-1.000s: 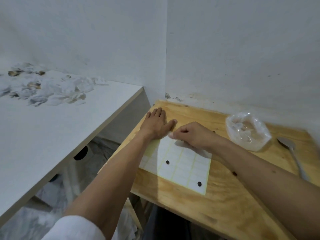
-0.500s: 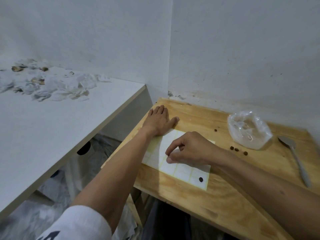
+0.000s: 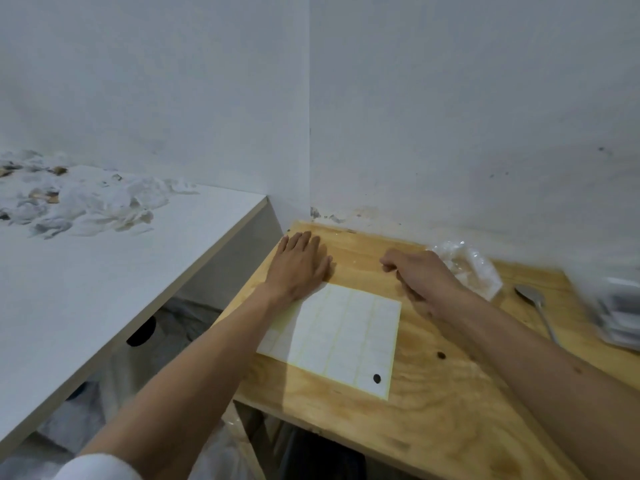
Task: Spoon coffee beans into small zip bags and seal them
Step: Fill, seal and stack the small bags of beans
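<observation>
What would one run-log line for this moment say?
left hand: flat on label sheet corner | right hand: curled, off sheet | spoon: untouched | stray bean: on sheet

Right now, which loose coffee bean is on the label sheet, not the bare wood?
The bean near the label sheet's near-right corner. The other bean lies off the sheet, on the wooden table.

Dim, flat light; soft shadows; motion blur at right edge; wide-angle distortion.

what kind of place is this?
Likely a makeshift packing corner, not a kitchen: a bare plywood bench against scuffed white walls, a sticker label sheet, a spoon and crumpled plastic bag.
</observation>
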A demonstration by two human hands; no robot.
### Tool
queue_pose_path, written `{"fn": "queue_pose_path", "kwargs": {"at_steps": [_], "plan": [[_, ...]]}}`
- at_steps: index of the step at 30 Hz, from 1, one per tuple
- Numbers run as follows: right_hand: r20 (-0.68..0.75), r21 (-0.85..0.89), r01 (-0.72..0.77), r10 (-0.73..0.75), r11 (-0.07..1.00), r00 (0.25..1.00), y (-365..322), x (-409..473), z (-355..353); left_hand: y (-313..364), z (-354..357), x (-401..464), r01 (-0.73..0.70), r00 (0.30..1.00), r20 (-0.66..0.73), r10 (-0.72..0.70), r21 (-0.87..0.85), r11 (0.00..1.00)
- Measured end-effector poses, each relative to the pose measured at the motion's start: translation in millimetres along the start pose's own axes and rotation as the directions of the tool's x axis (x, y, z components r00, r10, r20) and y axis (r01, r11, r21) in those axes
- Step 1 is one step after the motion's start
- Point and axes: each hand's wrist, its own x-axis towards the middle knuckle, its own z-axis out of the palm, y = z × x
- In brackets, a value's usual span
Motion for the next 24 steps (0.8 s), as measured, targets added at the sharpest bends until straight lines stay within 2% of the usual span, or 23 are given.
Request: {"fn": "queue_pose_path", "kwargs": {"at_steps": [2,3,5,8,10,16,18,19,20,22,23,24], "plan": [[-0.132,-0.376,0.136,-0.198,0.917,0.971,8.3,7.4,-15.4,4.9,-4.9,1.9,-0.061,0.998,0.025,0.061,0.03,0.998],[-0.141,-0.468,0.165,-0.258,0.868,0.956,12.4,12.1,-22.2,10.4,-7.6,3.6,-0.074,0.996,0.052,0.073,0.01,0.997],[-0.125,-0.546,0.164,-0.273,0.821,0.954,18.1,16.5,-31.1,28.6,-11.8,9.2,-0.079,0.99,0.112,0.086,-0.065,0.995],[-0.106,-0.604,0.133,-0.244,0.786,0.964,27.9,20.4,-33.7,61.2,-7.1,11.0,-0.097,0.97,0.211,0.124,-0.132,0.986],[-0.122,-0.585,0.128,-0.242,0.801,0.962,33.1,19.8,-32.0,73.9,4.3,7.8,-0.103,0.953,0.269,0.14,-0.145,0.984],[-0.13,-0.484,0.181,-0.275,0.856,0.953,41.4,24.9,-27.6,76.7,17.5,5.2,-0.105,0.953,0.272,0.135,-0.123,0.987],[-0.138,-0.361,0.107,-0.167,0.926,0.976,38.7,27.3,-27.9,75.2,17.6,5.8,-0.112,0.954,0.266,0.14,-0.117,0.987],[-0.141,-0.166,0.029,-0.053,0.986,0.989,35.4,28.8,-30.0,74.4,18.4,6.4,-0.114,0.954,0.265,0.141,-0.113,0.987],[-0.103,0.084,-0.061,0.07,0.995,0.992,32.2,30.7,-33.4,73.8,19.7,6.6,-0.116,0.954,0.264,0.141,-0.109,0.987],[0.043,0.514,-0.217,0.228,0.83,0.973,23.4,31.3,-41.4,73.8,21.3,6.5,-0.121,0.953,0.266,0.145,-0.103,0.987],[0.087,0.62,-0.243,0.242,0.746,0.966,19.6,29.0,-47.7,74.1,21.0,6.6,-0.123,0.952,0.268,0.146,-0.102,0.987],[0.102,0.646,-0.247,0.239,0.722,0.966,17.6,25.7,-55.0,74.6,20.4,6.6,-0.122,0.952,0.269,0.145,-0.099,0.988]]}}
